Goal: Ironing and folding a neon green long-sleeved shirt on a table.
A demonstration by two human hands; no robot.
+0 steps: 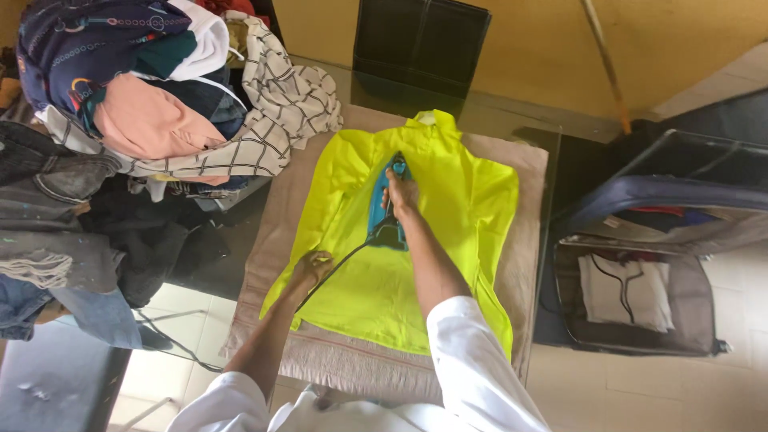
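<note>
A neon yellow shirt (448,200) lies spread flat on a beige towel (528,208) that covers a dark glass table. My right hand (400,194) grips the handle of a teal iron (387,210), which rests on the middle of the shirt with its tip pointing away from me. The iron's black cord runs back toward me past my left hand (312,266). That hand presses flat on the shirt's lower left edge, fingers apart, holding the cloth down. Both my sleeves are white.
A tall heap of mixed clothes (144,104) fills the table's left side. A black box (420,40) stands at the far edge. An open suitcase (640,296) with folded items lies on the floor at right, against a yellow wall.
</note>
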